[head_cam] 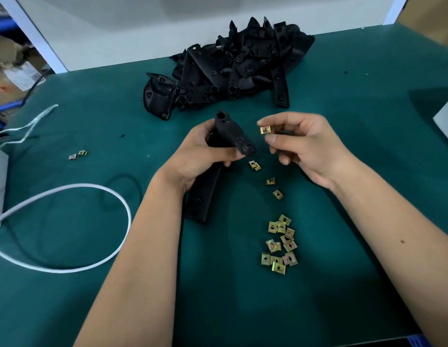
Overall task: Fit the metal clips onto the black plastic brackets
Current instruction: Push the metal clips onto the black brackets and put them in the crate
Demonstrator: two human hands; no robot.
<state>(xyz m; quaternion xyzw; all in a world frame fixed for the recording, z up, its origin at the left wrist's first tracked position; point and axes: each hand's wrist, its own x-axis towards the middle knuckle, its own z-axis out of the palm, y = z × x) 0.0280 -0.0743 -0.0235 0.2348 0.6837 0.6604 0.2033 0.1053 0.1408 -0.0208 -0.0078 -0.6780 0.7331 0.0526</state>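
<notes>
My left hand [200,154] grips a long black plastic bracket [233,134] above the green table, its lower part [201,196] running down past my wrist. Just right of the bracket's end, my right hand [303,146] pinches one brass-coloured metal clip [265,130] between thumb and forefinger; clip and bracket are apart. Several loose clips [280,242] lie clustered on the mat below my right hand, with three more [270,181] scattered towards the bracket. A pile of black brackets [233,68] sits at the back of the table.
Two stray clips [77,154] lie at the left. A white cable [98,196] loops over the left of the green mat [343,246]. A white box corner [445,121] juts in at the right edge. A white panel [143,28] stands behind the pile.
</notes>
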